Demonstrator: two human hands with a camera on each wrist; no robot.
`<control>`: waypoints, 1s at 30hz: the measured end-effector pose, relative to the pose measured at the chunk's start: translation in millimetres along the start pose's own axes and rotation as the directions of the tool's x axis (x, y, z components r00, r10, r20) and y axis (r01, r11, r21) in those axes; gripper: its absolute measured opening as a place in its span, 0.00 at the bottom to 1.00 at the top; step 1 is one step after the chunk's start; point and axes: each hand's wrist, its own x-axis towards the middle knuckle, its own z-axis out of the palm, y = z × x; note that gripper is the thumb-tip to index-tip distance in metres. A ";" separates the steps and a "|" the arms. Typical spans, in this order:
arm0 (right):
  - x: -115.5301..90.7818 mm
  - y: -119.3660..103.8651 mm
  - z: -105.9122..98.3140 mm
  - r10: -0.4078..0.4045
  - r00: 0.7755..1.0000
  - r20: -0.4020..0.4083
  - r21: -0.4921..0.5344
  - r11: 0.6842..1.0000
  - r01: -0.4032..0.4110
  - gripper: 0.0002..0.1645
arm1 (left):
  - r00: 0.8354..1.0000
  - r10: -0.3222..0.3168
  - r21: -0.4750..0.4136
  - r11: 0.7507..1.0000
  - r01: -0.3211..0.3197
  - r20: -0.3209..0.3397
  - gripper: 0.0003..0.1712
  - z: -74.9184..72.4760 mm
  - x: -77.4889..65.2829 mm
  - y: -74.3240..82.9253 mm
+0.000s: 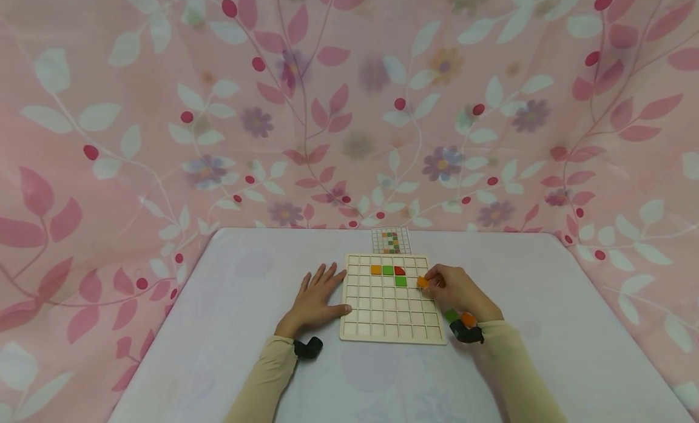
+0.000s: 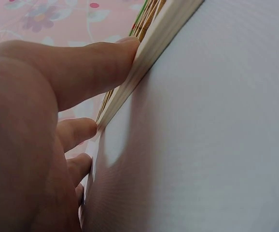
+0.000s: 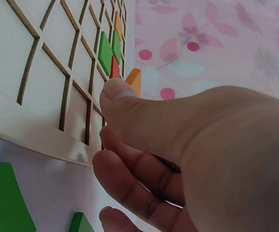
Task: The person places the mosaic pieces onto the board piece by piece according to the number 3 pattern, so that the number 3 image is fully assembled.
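A square wooden grid board lies flat on the table. Set in its upper cells are an orange tile, a green tile and a red tile with a cut-off corner, with another green tile one row lower. My left hand is spread at the board's left side, its thumb and index fingertip at the edge. Between thumb and fingers my right hand pinches an orange tile, over the right part of the board; the other fingers are loosely curled.
Behind the board lies a small printed pattern card with a coloured grid. Loose green and orange tiles lie by the board's right edge, under the right wrist. A flowered pink cloth hangs behind the white table.
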 end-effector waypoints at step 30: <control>10.5 -3.1 31.1 -0.189 0.982 -0.013 -0.005 0.982 0.189 0.11 | 1.000 0.015 -0.011 1.000 -0.015 -0.010 0.51 0.1 0.2 -0.1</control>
